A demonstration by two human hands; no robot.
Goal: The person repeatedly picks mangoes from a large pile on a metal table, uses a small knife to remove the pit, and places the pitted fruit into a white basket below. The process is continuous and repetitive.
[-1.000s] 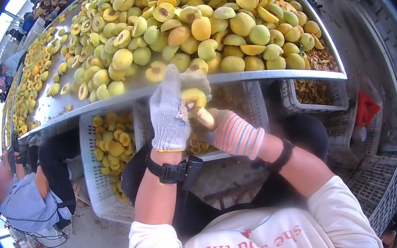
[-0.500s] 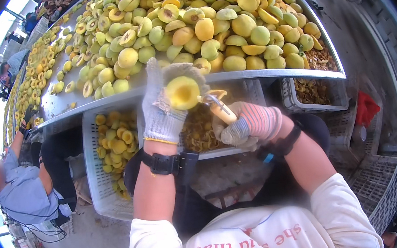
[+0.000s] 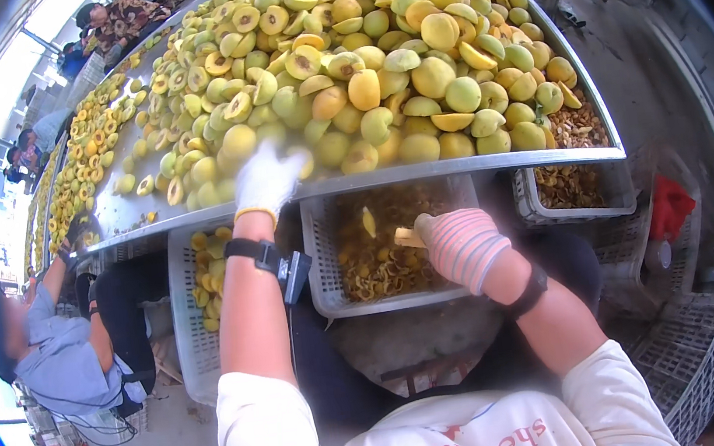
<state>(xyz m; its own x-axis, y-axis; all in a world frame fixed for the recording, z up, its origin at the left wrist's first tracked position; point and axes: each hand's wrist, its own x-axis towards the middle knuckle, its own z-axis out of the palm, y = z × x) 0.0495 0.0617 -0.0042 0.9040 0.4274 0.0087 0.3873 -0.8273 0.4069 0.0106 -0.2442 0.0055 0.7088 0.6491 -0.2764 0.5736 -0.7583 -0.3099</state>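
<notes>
My left hand (image 3: 268, 178), in a white knit glove, reaches to the near edge of a heap of yellow-green halved peaches (image 3: 339, 66). Motion smears its fingers, so whether they grip a peach cannot be told. My right hand (image 3: 465, 248), in a striped glove, is closed round a wooden-handled pitting tool (image 3: 410, 237), its metal head not visible now. Below it stands a white crate (image 3: 318, 267) holding curled peach scraps (image 3: 380, 269). A small yellow piece (image 3: 368, 222) hangs in the air above the scraps.
The metal table's raised rim (image 3: 456, 168) runs between me and the heap. A crate of peach halves (image 3: 182, 313) stands left of my knees, another scrap crate (image 3: 580, 208) to the right. A co-worker (image 3: 63, 345) sits at the left. Grey crates (image 3: 688, 344) stand lower right.
My left hand no longer holds the peach half up before me; it has moved up to the heap. My right hand has moved slightly down and right, still with the pitting tool.
</notes>
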